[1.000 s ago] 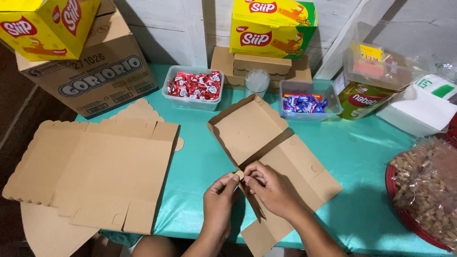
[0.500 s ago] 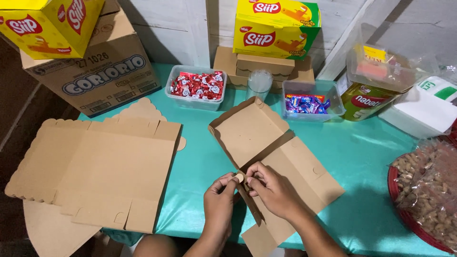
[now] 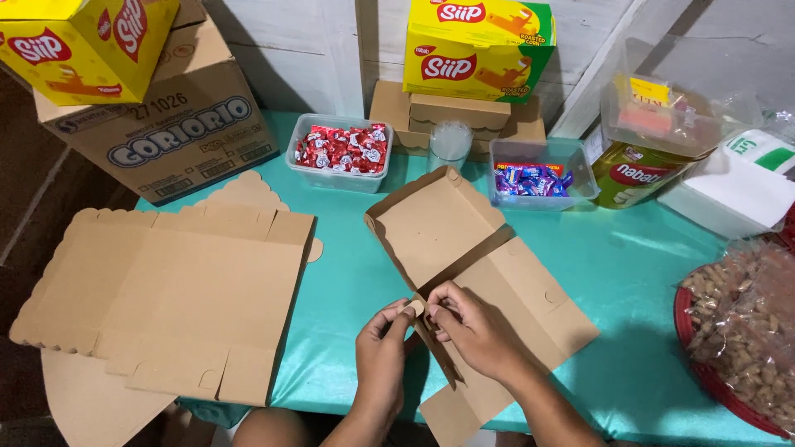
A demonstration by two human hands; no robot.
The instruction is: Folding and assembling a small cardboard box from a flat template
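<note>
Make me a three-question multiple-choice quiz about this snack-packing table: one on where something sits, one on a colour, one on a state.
1. Where is the clear tub of red-wrapped candies?
A. behind the half-folded brown cardboard box
B. on the floor
C. in the red basket

2. What colour is the table cover?
A. white
B. teal
C. black

3. The stack of flat scalloped cardboard blanks is:
A. unfolded
B. taped shut
C. filled

Answers: 1 A, it stands farther back. 2 B, teal shows between items. 3 A, it lies flat while left hand and right hand pinch a box tab.
</note>
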